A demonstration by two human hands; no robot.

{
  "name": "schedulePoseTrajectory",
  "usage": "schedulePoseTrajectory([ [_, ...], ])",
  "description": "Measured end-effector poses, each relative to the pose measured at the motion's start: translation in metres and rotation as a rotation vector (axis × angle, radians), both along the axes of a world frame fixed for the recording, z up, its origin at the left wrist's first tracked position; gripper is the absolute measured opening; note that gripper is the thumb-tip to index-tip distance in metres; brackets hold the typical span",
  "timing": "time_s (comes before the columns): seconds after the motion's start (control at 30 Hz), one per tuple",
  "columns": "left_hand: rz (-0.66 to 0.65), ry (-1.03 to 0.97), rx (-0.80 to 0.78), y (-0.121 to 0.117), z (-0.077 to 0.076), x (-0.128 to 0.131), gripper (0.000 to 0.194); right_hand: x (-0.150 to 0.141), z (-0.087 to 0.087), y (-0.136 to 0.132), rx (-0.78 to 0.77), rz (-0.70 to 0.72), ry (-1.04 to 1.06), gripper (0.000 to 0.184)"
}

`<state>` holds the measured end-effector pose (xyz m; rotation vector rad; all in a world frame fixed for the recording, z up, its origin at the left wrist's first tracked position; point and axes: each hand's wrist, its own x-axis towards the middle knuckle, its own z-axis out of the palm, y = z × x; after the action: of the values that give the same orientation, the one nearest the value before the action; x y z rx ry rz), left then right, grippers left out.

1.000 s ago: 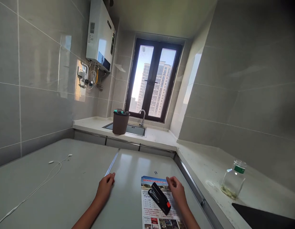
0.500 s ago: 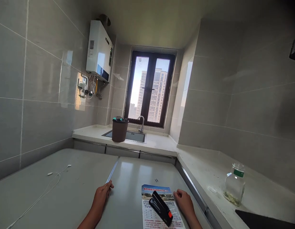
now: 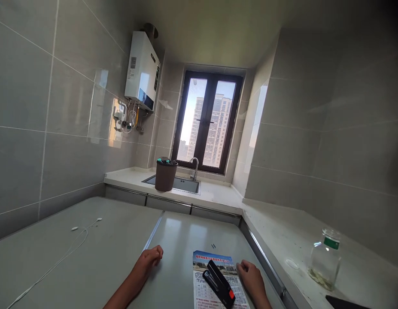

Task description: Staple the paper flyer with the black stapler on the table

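My left hand [image 3: 150,260] rests over the table with its fingers curled in, just right of the table's seam, and nothing shows in it. At the right edge of a printed leaflet [image 3: 202,286] is my right hand [image 3: 251,276], its fingers also curled and no object visible in them. A black stapler [image 3: 217,282] with a red-orange patch at its near end lies slantwise on the leaflet. Both hands are apart from the stapler. Beyond the leaflet's far edge lie small staple-like strips [image 3: 213,246].
A white cable [image 3: 62,259] lies on the table's left side. On the right counter stand a glass jar [image 3: 326,262] and a clear round disc [image 3: 292,264]. A filled brown bin [image 3: 165,177] stands by the sink [image 3: 187,185] under the window.
My left hand has shifted right, off the seam, and its fingers have curled in more. My right hand stays beside the leaflet. The whole view has turned slightly left.
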<state>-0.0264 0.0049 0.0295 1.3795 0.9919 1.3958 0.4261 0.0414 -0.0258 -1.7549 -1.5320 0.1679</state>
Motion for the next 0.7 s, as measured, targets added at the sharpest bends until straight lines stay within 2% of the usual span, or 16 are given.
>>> schedulePoseTrajectory([
  [0.1,-0.217,-0.005,0.028,-0.015,0.011,0.002,0.039,0.002,-0.001,0.000,-0.024,0.012,-0.025,0.041],
  [0.23,-0.279,-0.053,0.032,-0.024,0.018,0.001,0.038,0.005,0.000,-0.001,-0.048,0.029,-0.049,0.042],
  [0.33,-0.316,-0.113,0.031,-0.021,0.015,-0.001,0.033,0.006,0.000,0.000,-0.062,0.026,-0.065,0.043],
  [0.53,-0.501,-0.257,0.000,-0.014,0.001,-0.002,0.018,0.008,-0.004,0.000,-0.084,0.013,-0.091,0.042],
  [0.7,-0.530,-0.279,0.007,-0.014,0.000,-0.002,0.016,0.010,-0.007,0.002,-0.088,0.011,-0.102,0.043],
])
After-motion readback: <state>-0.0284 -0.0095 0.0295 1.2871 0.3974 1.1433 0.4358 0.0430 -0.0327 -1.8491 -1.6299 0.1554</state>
